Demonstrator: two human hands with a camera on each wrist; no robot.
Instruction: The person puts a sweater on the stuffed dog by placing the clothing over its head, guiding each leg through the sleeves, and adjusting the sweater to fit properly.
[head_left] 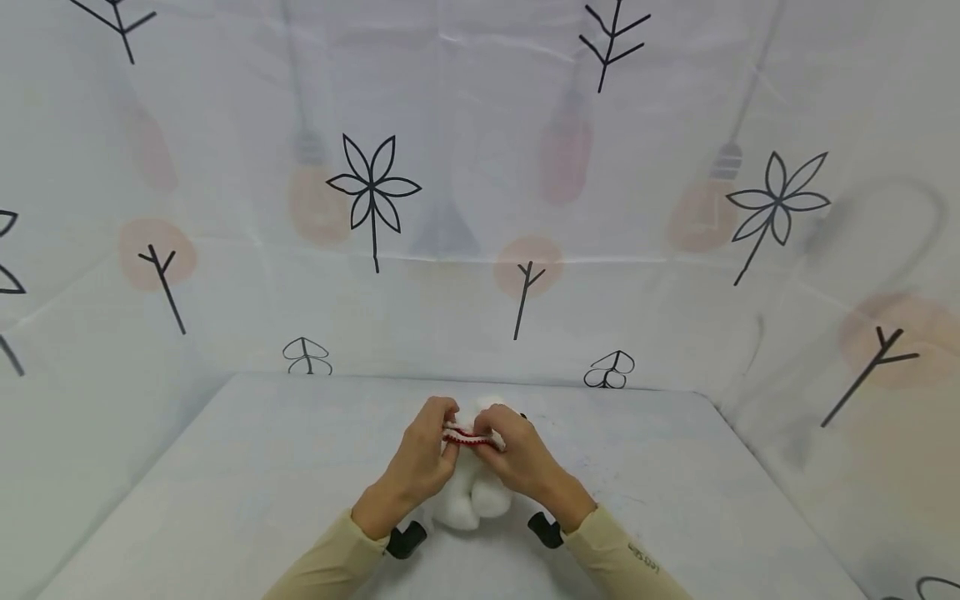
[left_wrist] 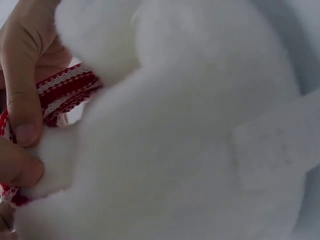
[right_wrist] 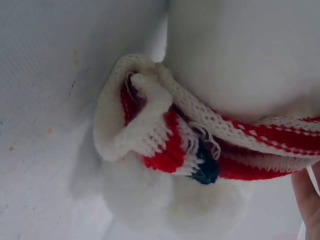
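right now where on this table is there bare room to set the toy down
The table lies bare left of the left hand out to its left edge, and right of the right hand toward the draped wall. A thin bare strip runs behind the plush toy. The middle is crowded: both hands pinch the red-and-white scarf there.

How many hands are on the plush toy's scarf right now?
2. The left hand pinches the red-and-white scarf at its left end; the right hand grips its right end, over the white plush toy.
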